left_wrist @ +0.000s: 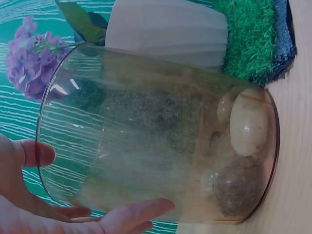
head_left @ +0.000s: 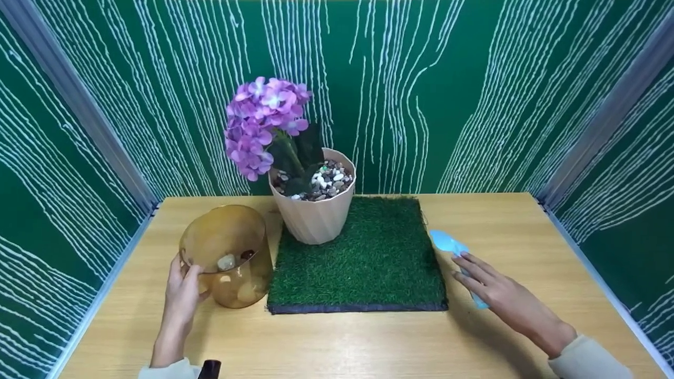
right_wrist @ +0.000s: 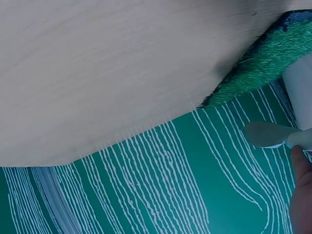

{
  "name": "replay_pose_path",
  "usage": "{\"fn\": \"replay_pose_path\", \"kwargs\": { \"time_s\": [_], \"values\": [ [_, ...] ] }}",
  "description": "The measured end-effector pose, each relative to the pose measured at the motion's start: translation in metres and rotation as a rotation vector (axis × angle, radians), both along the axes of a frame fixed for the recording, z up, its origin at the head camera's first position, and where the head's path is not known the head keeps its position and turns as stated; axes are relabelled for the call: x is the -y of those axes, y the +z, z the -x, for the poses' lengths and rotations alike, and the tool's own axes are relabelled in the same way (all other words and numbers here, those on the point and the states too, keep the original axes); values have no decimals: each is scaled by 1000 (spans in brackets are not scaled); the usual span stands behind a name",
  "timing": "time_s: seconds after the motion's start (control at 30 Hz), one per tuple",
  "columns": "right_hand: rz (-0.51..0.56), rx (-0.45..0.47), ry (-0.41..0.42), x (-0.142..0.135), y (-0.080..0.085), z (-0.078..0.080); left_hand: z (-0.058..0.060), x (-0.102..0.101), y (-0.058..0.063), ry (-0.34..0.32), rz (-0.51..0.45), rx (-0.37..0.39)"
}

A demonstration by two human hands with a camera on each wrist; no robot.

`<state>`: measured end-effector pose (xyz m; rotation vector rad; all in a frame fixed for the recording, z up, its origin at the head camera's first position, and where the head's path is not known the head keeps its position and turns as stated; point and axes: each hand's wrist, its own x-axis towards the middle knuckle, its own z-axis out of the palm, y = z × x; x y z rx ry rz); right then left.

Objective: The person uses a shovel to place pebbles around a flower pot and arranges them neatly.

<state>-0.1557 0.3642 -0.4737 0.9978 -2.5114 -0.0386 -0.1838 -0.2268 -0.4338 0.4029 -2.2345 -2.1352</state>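
My left hand (head_left: 181, 300) grips the rim of an amber clear vase (head_left: 224, 226), thumb over the edge and fingers along the outside. In the left wrist view, several stones (left_wrist: 247, 124) lie at the bottom of the vase. My right hand (head_left: 505, 300) holds a small light-blue trowel (head_left: 446, 242), its blade pointing to the far left, above the table by the right edge of the mat. In the right wrist view the trowel's blade (right_wrist: 267, 134) shows at the right side, with part of the hand cut off.
A cream flower pot (head_left: 316, 221) with pebbles (head_left: 334, 181) and purple flowers (head_left: 266, 113) stands on the back left of a green grass mat (head_left: 363, 268). Green walls (head_left: 463, 79) with white lines enclose the wooden table (head_left: 337, 347). A dark object (head_left: 210, 368) shows near the left sleeve.
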Motion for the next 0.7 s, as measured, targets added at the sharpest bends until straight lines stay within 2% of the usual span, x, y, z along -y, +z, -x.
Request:
{"fn": "replay_pose_path", "kwargs": {
  "time_s": [0.17,0.4,0.6,0.7],
  "values": [
    [15,-51,85,2,2,0,-5,5,1,-32,-17,-3],
    [32,-40,140,6,5,-4,-7,10,0,-51,-42,7],
    [57,-152,205,12,6,-6,-11,15,2,-75,-41,31],
    [68,-156,226,15,8,-9,-13,18,3,-88,-39,47]
  ]
}}
